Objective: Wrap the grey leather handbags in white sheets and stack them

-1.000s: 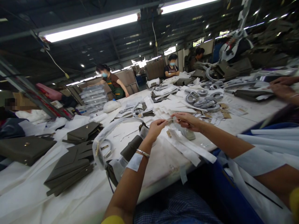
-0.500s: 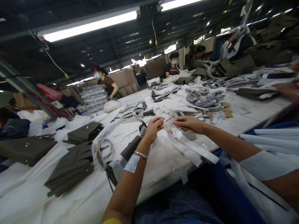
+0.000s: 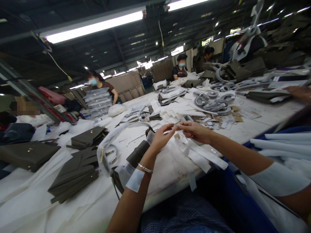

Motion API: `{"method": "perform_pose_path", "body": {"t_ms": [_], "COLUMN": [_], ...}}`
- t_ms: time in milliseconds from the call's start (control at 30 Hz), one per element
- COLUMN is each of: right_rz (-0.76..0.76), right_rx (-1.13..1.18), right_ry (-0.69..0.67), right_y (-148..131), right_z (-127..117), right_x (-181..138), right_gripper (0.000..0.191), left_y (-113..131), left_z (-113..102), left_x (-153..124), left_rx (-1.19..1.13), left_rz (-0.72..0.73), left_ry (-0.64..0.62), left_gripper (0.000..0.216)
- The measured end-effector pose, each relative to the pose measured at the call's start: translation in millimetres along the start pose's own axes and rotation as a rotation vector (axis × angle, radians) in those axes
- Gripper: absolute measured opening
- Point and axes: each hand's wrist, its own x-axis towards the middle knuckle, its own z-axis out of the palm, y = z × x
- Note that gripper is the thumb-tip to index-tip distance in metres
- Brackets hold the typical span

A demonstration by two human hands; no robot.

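Note:
In front of me my left hand (image 3: 161, 137) and my right hand (image 3: 194, 132) meet fingertip to fingertip over the table. The fingers of both are pinched together, and whatever sits between them is too small and hidden to make out. White strips (image 3: 198, 158) lie just under and beyond my right hand. Next to my left forearm, on the table, is a dark olive bag (image 3: 138, 153) partly wrapped in white, its handle (image 3: 103, 155) covered in pale wrapping. My left wrist wears a metal bangle and a white patch.
Olive bags (image 3: 73, 174) lie on white sheeting at the left. Wrapped grey handle coils (image 3: 216, 105), white sheets (image 3: 173, 111) and small tags (image 3: 233, 118) cover the table's far side. A blue bin (image 3: 243, 200) with white material stands at my right. Several people work around the table.
A small clear packet showed between my hands before; now the fingertips have come together and it is mostly hidden. The co-worker at the left has shifted behind the stack of wrapped goods.

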Motion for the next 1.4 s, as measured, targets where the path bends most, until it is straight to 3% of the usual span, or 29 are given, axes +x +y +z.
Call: {"method": "perform_pose_path", "body": {"t_ms": [167, 333, 433, 533, 633, 700, 800, 967, 1167, 1233, 1400], "right_rz": [-0.027, -0.038, -0.022, -0.029, 0.000, 0.042, 0.114, 0.131, -0.085, -0.083, 0.049], "right_rx": [-0.001, 0.043, 0.084, 0.173, 0.271, 0.337, 0.450, 0.550, 0.396, 0.323, 0.303], "right_ry": [0.046, 0.059, 0.083, 0.156, 0.231, 0.252, 0.251, 0.208, 0.052, 0.079, 0.255], "right_y": [-1.4, -0.2, 1.2, 4.2, 11.0, 18.3, 30.6, 42.7, 47.6, 51.4, 60.1], "right_z": [7.4, 14.9, 17.6, 15.8, 9.2, 3.9, -1.2, 3.4, 14.5, 15.0, 16.2], "right_x": [-2.7, -5.9, -6.4, -6.6, -7.3, -8.1, -10.6, -23.3, -40.4, -41.3, -38.9], "right_gripper": [0.034, 0.035, 0.032, 0.024, 0.015, 0.010, 0.008, 0.011, 0.037, 0.044, 0.032], "left_y": [-0.6, 3.0, 3.5, 0.8, -1.4, -0.6, 4.0, 11.9, 16.8, 18.5, 22.0], "left_z": [18.8, 34.5, 37.6, 32.5, 20.6, 12.3, 4.1, 1.5, -1.7, -4.6, -12.0], "left_x": [-15.6, -28.4, -28.9, -26.4, -24.9, -25.7, -28.7, -33.8, -35.3, -35.5, -38.1], "left_rx": [-0.116, -0.354, -0.335, -0.137, -0.015, -0.026, -0.105, -0.314, -0.438, -0.449, -0.432], "left_rz": [-0.033, -0.100, -0.088, -0.089, -0.127, -0.148, -0.170, -0.176, -0.197, -0.221, -0.214], "left_ry": [0.067, 0.034, -0.011, 0.016, -0.039, -0.120, -0.194, -0.200, -0.205, -0.221, -0.203], "left_gripper": [0.029, 0.046, 0.057, 0.060, 0.038, 0.027, 0.032, 0.038, 0.039, 0.037, 0.029]}}
